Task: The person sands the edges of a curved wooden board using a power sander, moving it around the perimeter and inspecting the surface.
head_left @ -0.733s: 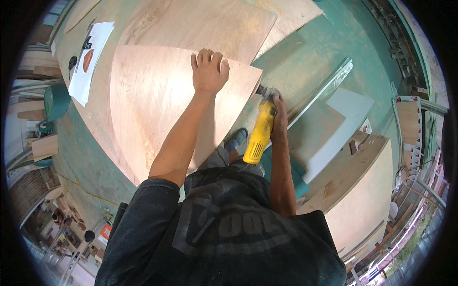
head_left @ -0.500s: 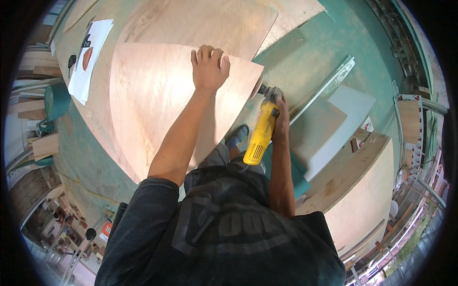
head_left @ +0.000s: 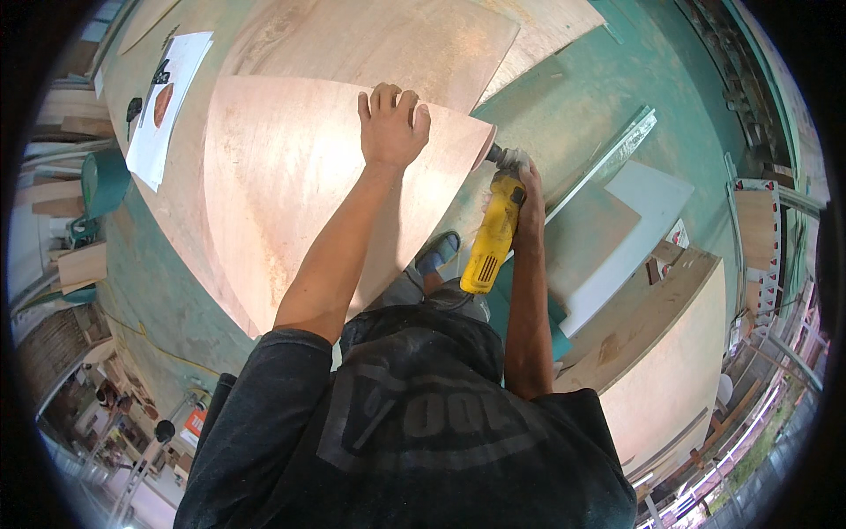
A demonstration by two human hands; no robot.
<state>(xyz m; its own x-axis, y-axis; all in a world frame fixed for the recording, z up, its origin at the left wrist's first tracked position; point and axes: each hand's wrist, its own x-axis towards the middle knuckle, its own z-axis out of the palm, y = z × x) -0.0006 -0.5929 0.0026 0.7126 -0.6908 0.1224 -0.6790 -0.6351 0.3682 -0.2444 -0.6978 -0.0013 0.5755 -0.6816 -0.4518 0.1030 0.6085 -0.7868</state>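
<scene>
A pale curved plywood panel [head_left: 282, 176] lies in front of me, on top of a larger wooden sheet. My left hand [head_left: 393, 128] rests on it, palm down near the far edge, fingers spread and their tips at that edge. In my right hand [head_left: 531, 198] is a yellow angle grinder [head_left: 490, 240], gripped around its front end with the body pointing back toward me. Its disc [head_left: 486, 148] is at the panel's far right corner, seen almost edge-on; I cannot tell whether it touches the wood.
Papers [head_left: 172, 106] with a brown shape and a small black object lie at the left. Right of the grinder are a long wrapped strip [head_left: 608, 159], a white sheet [head_left: 648, 212] and a curved wooden piece [head_left: 670, 353]. My sandalled foot [head_left: 438, 253] shows below the panel.
My right hand and the grinder have shifted slightly right and away from me, at the panel's right corner. My left hand and the panel have moved very slightly right in the picture.
</scene>
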